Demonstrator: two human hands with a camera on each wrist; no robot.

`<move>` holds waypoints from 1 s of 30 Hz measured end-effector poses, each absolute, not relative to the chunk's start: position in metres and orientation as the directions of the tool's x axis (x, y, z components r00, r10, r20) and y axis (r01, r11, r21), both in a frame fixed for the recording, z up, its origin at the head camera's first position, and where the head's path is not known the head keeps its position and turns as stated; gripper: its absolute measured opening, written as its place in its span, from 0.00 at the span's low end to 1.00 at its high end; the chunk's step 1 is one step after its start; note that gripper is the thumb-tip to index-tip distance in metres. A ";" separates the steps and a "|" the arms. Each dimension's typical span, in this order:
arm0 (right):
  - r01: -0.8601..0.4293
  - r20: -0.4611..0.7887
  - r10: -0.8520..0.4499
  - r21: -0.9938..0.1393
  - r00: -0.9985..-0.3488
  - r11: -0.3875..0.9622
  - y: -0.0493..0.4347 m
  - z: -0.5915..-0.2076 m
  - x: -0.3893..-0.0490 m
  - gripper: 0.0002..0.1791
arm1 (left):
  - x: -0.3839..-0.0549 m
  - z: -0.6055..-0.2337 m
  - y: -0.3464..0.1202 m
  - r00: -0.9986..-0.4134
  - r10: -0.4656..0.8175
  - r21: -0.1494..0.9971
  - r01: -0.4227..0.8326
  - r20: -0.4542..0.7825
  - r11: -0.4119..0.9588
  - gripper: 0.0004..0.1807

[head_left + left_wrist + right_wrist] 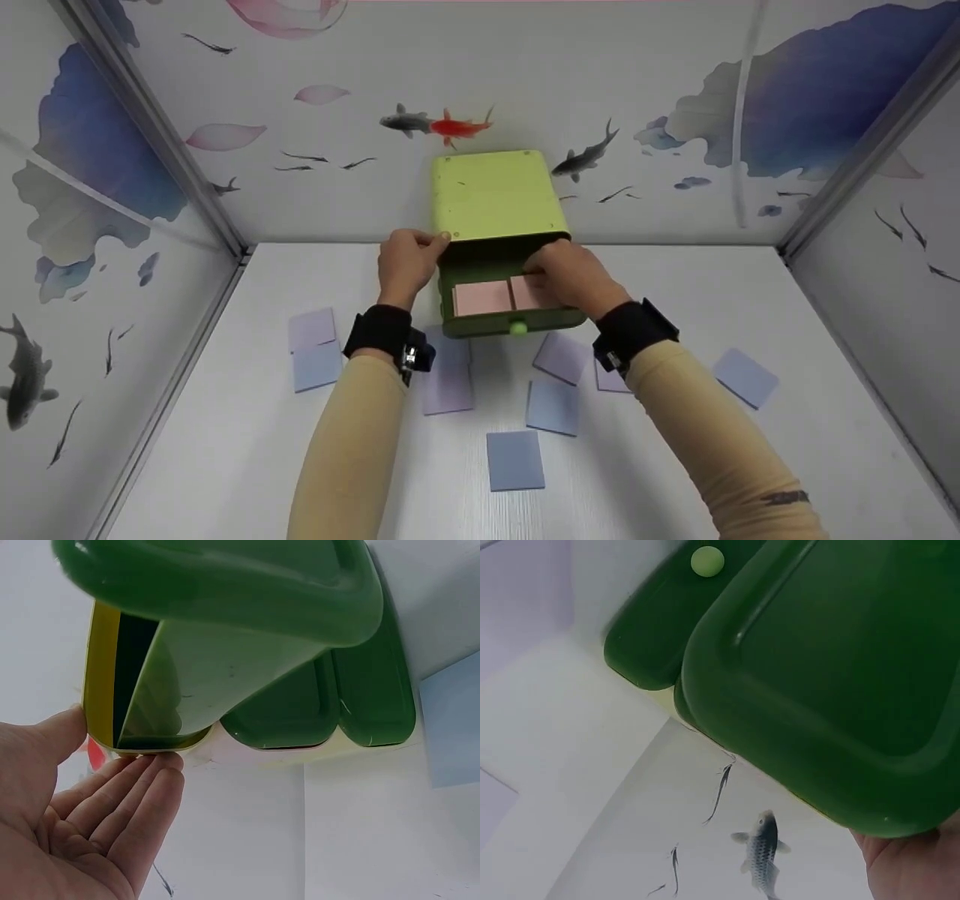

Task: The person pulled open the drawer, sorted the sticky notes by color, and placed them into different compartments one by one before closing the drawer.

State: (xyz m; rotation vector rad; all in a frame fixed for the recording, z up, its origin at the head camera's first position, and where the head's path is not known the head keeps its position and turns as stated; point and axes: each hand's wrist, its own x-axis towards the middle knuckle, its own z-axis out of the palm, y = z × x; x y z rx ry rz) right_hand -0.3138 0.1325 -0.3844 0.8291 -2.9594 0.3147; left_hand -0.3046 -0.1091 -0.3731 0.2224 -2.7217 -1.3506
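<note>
nearly straight — left fingers (144,821) touch cabinet (493,196)

Smooth, glossy green plastic drawer (480,326)

Green drawer (480,325) open, pink notepads (482,298) inside.

Yellow-green cabinet (495,195), dark green drawer (480,325), light green knob (518,328), pink pads (482,298), fish-patterned white wall (540,60).
</note>
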 end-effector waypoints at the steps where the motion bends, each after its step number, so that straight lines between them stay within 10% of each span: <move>1: -0.519 0.113 -0.507 -0.190 -0.855 0.833 0.133 -0.384 -0.313 0.10 | -0.305 -0.373 -0.109 -0.985 -0.173 0.798 -0.088 0.021 0.596 0.22; 30: -0.675 0.413 -0.554 -0.251 -0.723 0.694 0.145 -0.353 -0.236 0.08 | -0.305 -0.373 -0.109 -0.983 -0.185 0.798 -0.106 0.007 0.593 0.22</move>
